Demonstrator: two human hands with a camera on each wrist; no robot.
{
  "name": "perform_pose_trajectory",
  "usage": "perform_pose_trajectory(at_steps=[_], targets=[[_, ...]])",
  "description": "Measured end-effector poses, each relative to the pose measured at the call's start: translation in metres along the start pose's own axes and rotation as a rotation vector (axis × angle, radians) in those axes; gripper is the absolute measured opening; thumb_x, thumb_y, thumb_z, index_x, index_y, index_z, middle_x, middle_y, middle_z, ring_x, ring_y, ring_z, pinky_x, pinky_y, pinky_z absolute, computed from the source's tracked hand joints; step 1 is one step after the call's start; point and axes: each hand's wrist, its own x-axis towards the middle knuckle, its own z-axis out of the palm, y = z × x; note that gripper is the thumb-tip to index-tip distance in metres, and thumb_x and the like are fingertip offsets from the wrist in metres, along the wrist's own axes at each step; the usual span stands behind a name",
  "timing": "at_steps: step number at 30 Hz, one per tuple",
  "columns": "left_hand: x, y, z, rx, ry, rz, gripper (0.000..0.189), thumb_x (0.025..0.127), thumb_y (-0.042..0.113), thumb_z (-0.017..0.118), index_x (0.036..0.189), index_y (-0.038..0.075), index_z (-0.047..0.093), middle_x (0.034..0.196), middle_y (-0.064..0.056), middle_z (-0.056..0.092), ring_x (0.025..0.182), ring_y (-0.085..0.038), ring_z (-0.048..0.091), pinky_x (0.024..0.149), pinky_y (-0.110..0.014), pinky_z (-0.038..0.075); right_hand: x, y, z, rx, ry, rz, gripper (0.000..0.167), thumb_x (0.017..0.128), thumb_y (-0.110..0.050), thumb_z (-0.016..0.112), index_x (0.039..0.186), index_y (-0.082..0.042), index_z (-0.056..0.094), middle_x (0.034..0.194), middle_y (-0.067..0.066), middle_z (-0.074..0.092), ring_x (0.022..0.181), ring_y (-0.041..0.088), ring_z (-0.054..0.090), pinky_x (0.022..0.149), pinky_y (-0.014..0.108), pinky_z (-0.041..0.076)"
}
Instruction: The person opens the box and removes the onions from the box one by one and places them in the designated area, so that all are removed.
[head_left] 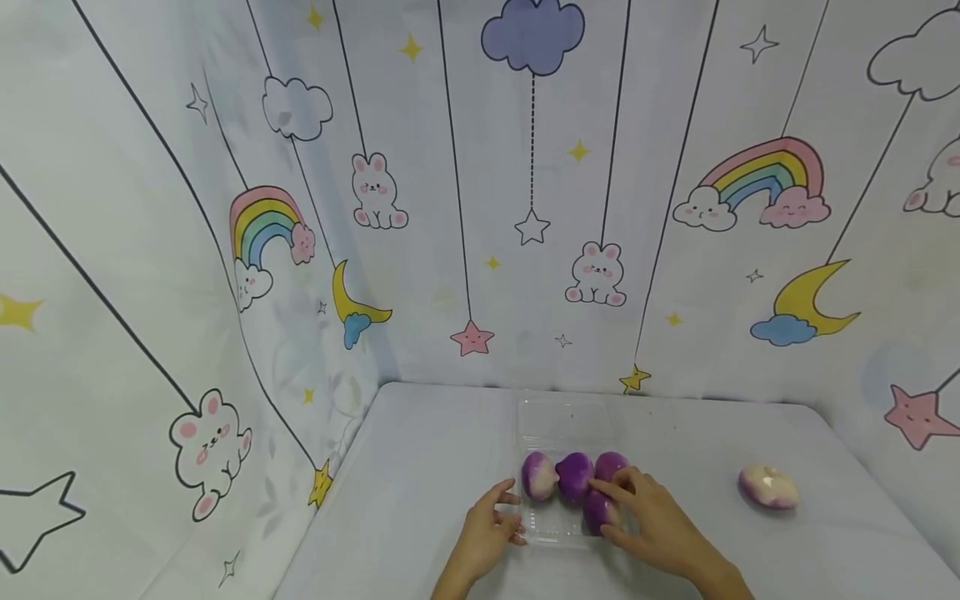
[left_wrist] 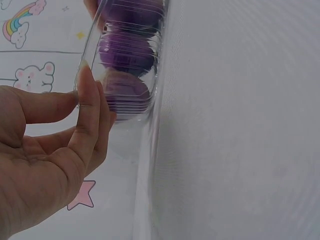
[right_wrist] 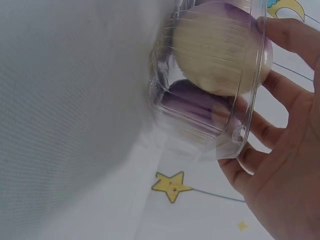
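A clear plastic box [head_left: 551, 527] lies on the table with its lid [head_left: 562, 421] folded back. Inside sit several purple-and-white rounded pieces, one at the left [head_left: 537, 476], one in the middle [head_left: 575, 477] and one at the far right [head_left: 610, 464]. My right hand [head_left: 656, 525] holds another such piece [head_left: 597, 510] in the box's near right part, thumb and fingers around it. At the box's left side, my left hand [head_left: 486, 533] touches the wall with spread, slightly bent fingers. The left wrist view shows those fingertips [left_wrist: 86, 75] against the rim.
One more purple-and-white piece [head_left: 770, 487] lies on the white tabletop [head_left: 420, 467] to the right, apart from the box. Behind the table hangs a white curtain [head_left: 510, 275] printed with bunnies, stars and rainbows; it also runs down the left side.
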Motion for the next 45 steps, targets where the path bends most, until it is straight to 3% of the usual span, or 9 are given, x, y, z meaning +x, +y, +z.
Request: perform_pose_trajectory(at_steps=[6, 10, 13, 18, 23, 34, 37, 41, 45], targets=[[0.001, -0.001, -0.001, -0.01, -0.004, 0.015, 0.059, 0.099, -0.007, 0.061, 0.154, -0.007, 0.04, 0.132, -0.026, 0.059, 0.083, -0.032, 0.074, 0.07, -0.026, 0.064, 0.0, -0.003, 0.0, 0.013, -0.041, 0.047, 0.062, 0.086, -0.039, 0.086, 0.142, -0.024, 0.066, 0.116, -0.01, 0.054, 0.1, 0.008, 0.054, 0.088, 0.049, 0.053], [0.001, -0.002, 0.0, -0.025, 0.004, 0.017, 0.059, 0.098, -0.009, 0.061, 0.153, -0.007, 0.041, 0.131, -0.027, 0.06, 0.083, -0.034, 0.074, 0.069, -0.028, 0.064, 0.001, -0.004, 0.0, 0.03, -0.064, 0.093, 0.069, 0.083, -0.037, 0.089, 0.145, -0.022, 0.063, 0.119, -0.007, 0.057, 0.104, 0.015, 0.058, 0.091, 0.053, 0.055], [-0.001, -0.002, 0.001, -0.038, 0.006, 0.014, 0.059, 0.098, -0.01, 0.061, 0.153, -0.007, 0.041, 0.131, -0.026, 0.06, 0.082, -0.033, 0.074, 0.069, -0.028, 0.065, 0.001, -0.005, -0.002, 0.026, -0.064, 0.129, 0.075, 0.079, -0.036, 0.091, 0.146, -0.021, 0.062, 0.121, -0.007, 0.057, 0.106, 0.015, 0.06, 0.091, 0.049, 0.057], [0.0, -0.003, 0.001, -0.028, 0.004, 0.011, 0.059, 0.098, -0.01, 0.06, 0.153, -0.007, 0.041, 0.131, -0.027, 0.059, 0.082, -0.031, 0.074, 0.069, -0.028, 0.064, 0.001, -0.006, -0.011, 0.037, -0.004, 0.13, 0.068, 0.076, -0.028, 0.092, 0.138, -0.017, 0.066, 0.121, -0.004, 0.059, 0.1, 0.011, 0.063, 0.083, 0.039, 0.061], [0.002, -0.002, -0.001, -0.007, 0.002, 0.001, 0.059, 0.098, -0.009, 0.06, 0.154, -0.006, 0.041, 0.133, -0.026, 0.059, 0.083, -0.032, 0.074, 0.069, -0.026, 0.064, 0.001, 0.002, -0.023, 0.046, 0.058, 0.131, 0.063, 0.077, -0.022, 0.093, 0.134, -0.015, 0.068, 0.123, -0.001, 0.061, 0.102, 0.016, 0.065, 0.085, 0.042, 0.062], [0.0, -0.002, -0.001, -0.025, -0.003, 0.004, 0.059, 0.098, -0.011, 0.059, 0.154, -0.008, 0.039, 0.133, -0.028, 0.058, 0.084, -0.035, 0.073, 0.07, -0.027, 0.064, -0.012, 0.044, -0.045, -0.001, 0.222, 0.17, 0.057, 0.073, -0.011, 0.094, 0.126, -0.012, 0.072, 0.118, 0.0, 0.065, 0.1, 0.022, 0.064, 0.078, 0.034, 0.058], [-0.001, -0.002, -0.001, -0.034, 0.002, 0.012, 0.059, 0.098, -0.011, 0.06, 0.154, -0.008, 0.039, 0.132, -0.028, 0.058, 0.083, -0.034, 0.073, 0.07, -0.028, 0.064, -0.016, 0.054, -0.052, -0.026, 0.254, 0.225, 0.052, 0.074, -0.01, 0.093, 0.122, -0.011, 0.073, 0.116, 0.006, 0.067, 0.099, 0.027, 0.065, 0.075, 0.037, 0.058], [-0.001, -0.002, 0.0, -0.039, 0.01, 0.017, 0.059, 0.098, -0.01, 0.061, 0.153, -0.007, 0.041, 0.131, -0.026, 0.059, 0.081, -0.031, 0.073, 0.069, -0.029, 0.064, -0.024, 0.066, -0.061, -0.054, 0.275, 0.336, 0.046, 0.075, -0.01, 0.091, 0.117, -0.006, 0.074, 0.116, 0.017, 0.068, 0.098, 0.038, 0.066, 0.074, 0.054, 0.057], [-0.001, -0.001, 0.0, -0.033, 0.011, 0.015, 0.059, 0.098, -0.009, 0.061, 0.153, -0.007, 0.041, 0.131, -0.026, 0.06, 0.079, -0.028, 0.074, 0.068, -0.028, 0.064, -0.033, 0.079, -0.067, -0.075, 0.273, 0.426, 0.044, 0.074, -0.013, 0.09, 0.114, -0.003, 0.075, 0.117, 0.026, 0.066, 0.095, 0.045, 0.063, 0.077, 0.062, 0.051]])
